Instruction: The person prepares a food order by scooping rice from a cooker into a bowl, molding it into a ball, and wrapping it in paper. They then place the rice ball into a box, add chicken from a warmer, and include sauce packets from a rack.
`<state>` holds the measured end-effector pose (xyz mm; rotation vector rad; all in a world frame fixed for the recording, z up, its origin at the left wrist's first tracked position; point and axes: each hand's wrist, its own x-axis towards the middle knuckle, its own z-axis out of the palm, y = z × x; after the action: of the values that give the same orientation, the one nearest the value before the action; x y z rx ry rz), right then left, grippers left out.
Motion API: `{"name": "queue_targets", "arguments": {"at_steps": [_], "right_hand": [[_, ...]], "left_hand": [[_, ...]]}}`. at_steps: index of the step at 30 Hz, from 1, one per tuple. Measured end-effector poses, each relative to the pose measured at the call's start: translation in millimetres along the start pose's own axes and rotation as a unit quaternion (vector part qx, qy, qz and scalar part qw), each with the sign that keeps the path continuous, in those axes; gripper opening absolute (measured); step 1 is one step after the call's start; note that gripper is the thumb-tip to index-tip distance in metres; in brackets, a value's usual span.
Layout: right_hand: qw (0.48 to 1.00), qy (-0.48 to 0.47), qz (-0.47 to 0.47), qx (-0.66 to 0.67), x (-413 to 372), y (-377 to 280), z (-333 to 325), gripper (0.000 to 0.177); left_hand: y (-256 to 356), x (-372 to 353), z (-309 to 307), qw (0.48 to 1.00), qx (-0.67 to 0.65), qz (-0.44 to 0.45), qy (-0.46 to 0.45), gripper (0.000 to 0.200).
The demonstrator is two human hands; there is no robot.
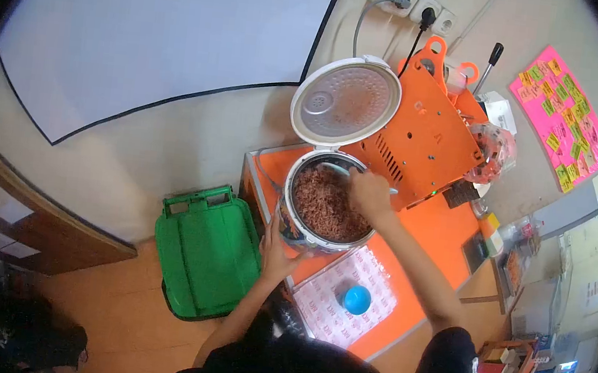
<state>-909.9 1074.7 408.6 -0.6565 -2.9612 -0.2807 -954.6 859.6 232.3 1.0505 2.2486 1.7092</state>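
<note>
A rice cooker (286,218) with its lid (346,102) raised stands on the orange table. Reddish-brown cooked rice (330,204) fills much of its pot. My right hand (369,196) is closed around a pale rice paddle (336,168) over the right part of the pot; the paddle's far end lies by the pot's back rim. Against the cooker's front left side, my left hand (276,251) grips the outer body, fingers up along the wall. Near the cooker, a blue cup (356,299) sits on white-and-pink printed paper sheets (332,317).
An orange metal box (421,130) stands right behind the cooker. On the floor to the left is a green lidded bin (208,257). Plugs and cords hang from wall sockets (425,10). Part of another person (43,334) shows at lower left.
</note>
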Motion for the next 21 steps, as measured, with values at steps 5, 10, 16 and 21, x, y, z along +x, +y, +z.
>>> {"name": "queue_targets", "arguments": {"at_steps": [5, 10, 16, 21], "right_hand": [[0.993, -0.112, -0.023, -0.008, -48.2, -12.7, -14.1, 0.045], [0.994, -0.102, 0.036, 0.013, -86.0, 1.3, -19.6, 0.043], [0.991, -0.107, 0.058, 0.046, -85.2, -26.8, 14.8, 0.027], [0.976, -0.165, 0.104, 0.093, -42.3, 22.0, -38.2, 0.021]], "left_hand": [[-0.2, -43.5, 14.5, 0.999, 0.041, -0.022, 0.015, 0.116], [19.3, -102.8, 54.7, 0.976, 0.048, 0.01, -0.212, 0.107], [28.2, -105.0, 123.7, 0.946, 0.011, 0.085, -0.312, 0.113], [2.3, -112.7, 162.4, 0.932, -0.003, 0.085, -0.352, 0.104]]}}
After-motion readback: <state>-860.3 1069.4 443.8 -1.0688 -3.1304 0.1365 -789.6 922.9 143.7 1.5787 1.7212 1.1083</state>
